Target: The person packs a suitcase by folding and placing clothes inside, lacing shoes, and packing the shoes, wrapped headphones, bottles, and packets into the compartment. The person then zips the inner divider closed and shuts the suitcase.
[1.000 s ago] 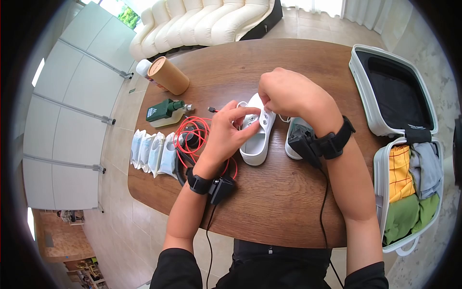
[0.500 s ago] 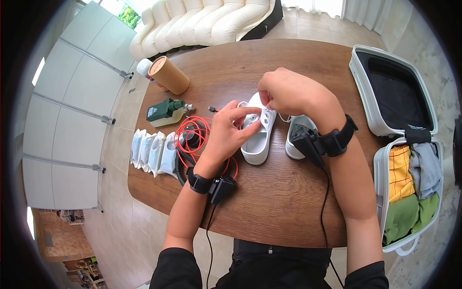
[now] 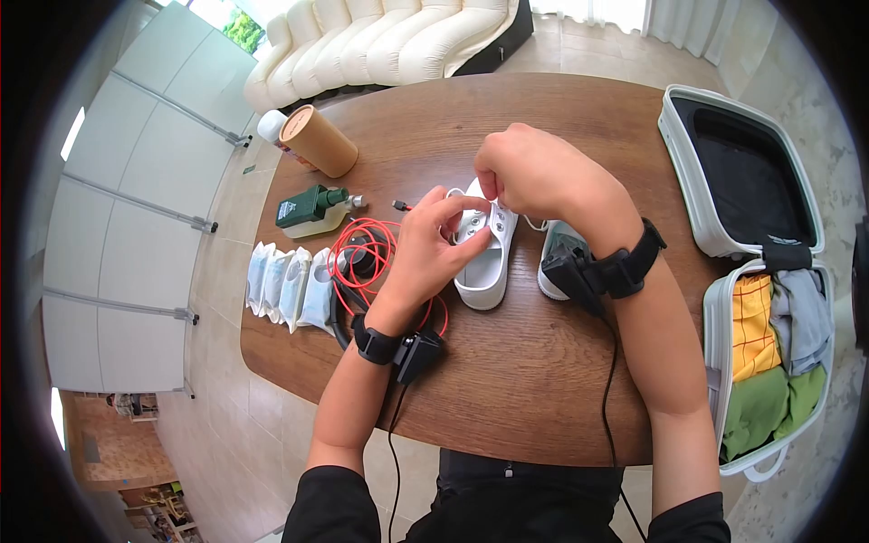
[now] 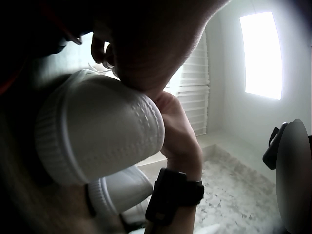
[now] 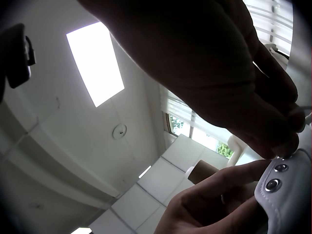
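Observation:
A white lace-up shoe (image 3: 484, 288) stands on the table, toe away from me. My left hand (image 3: 427, 252) grips its eyelet flap between thumb and forefinger. Over the upper eyelets is my right hand (image 3: 554, 179), fingers curled and fingertips pinched together on the white lace. The right wrist view shows metal eyelets on the flap (image 5: 288, 202), with the left fingers (image 5: 214, 200) at its edge and the right fingertips (image 5: 287, 139) just above. A second white shoe (image 3: 549, 282) is partly hidden under my right wrist; its heel (image 4: 127, 187) shows in the left wrist view.
Left on the wooden table (image 3: 507, 380) lie a coiled red cable (image 3: 387, 237), several white-blue packets (image 3: 291, 288) and a green-topped bottle (image 3: 312, 210). Behind them stands a brown cylinder (image 3: 319, 143). An open suitcase (image 3: 713, 317) with folded clothes is at the right.
My right hand has shifted slightly left over the upper eyelets. My left hand keeps its hold, and the shoe has barely moved.

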### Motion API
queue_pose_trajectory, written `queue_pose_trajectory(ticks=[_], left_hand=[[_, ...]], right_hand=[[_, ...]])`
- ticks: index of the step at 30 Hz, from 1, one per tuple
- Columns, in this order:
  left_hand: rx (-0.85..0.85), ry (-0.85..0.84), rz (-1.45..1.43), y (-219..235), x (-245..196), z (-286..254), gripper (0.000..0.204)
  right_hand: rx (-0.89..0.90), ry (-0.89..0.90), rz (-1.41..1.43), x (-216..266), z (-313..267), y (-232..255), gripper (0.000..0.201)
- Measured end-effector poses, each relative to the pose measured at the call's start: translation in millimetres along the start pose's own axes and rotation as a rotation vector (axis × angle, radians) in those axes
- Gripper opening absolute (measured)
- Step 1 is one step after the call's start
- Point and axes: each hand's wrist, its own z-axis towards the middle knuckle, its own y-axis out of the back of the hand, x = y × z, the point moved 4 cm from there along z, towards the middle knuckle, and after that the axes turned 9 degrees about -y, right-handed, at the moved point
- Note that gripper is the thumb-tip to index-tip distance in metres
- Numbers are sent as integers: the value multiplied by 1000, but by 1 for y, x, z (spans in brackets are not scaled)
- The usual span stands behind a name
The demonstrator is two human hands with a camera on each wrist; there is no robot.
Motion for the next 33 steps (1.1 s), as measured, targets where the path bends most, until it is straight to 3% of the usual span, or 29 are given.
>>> queue_pose_trajectory(ticks=[5, 13, 17, 20, 23, 25, 27, 30, 33], left_hand=[[-8, 42, -43, -3, 4, -1, 23], [61, 251, 24, -16, 18, 4, 23], [61, 243, -13, -17, 17, 3, 19], [47, 117, -17, -15, 15, 3, 18], [62, 153, -237, -13, 21, -1, 15], [51, 244, -582, -9, 21, -2, 14], [23, 259, -641, 0, 20, -4, 13], [-57, 261, -759, 5, 18, -4, 12], [-213, 237, -967, 13, 33, -8, 12]], right_hand=[[71, -19, -23, 7, -1, 1, 10], [8, 40, -4, 3, 5, -11, 12], [34, 25, 2, -2, 7, -13, 12], [95, -55, 50, -2, 5, -10, 15], [21, -47, 87, 2, 0, 7, 15], [-48, -29, 104, 1, -2, 12, 16], [-118, -10, 119, 1, -5, 19, 17], [-65, -7, 150, 4, -8, 21, 18], [128, 57, 86, 14, -11, 4, 25]])
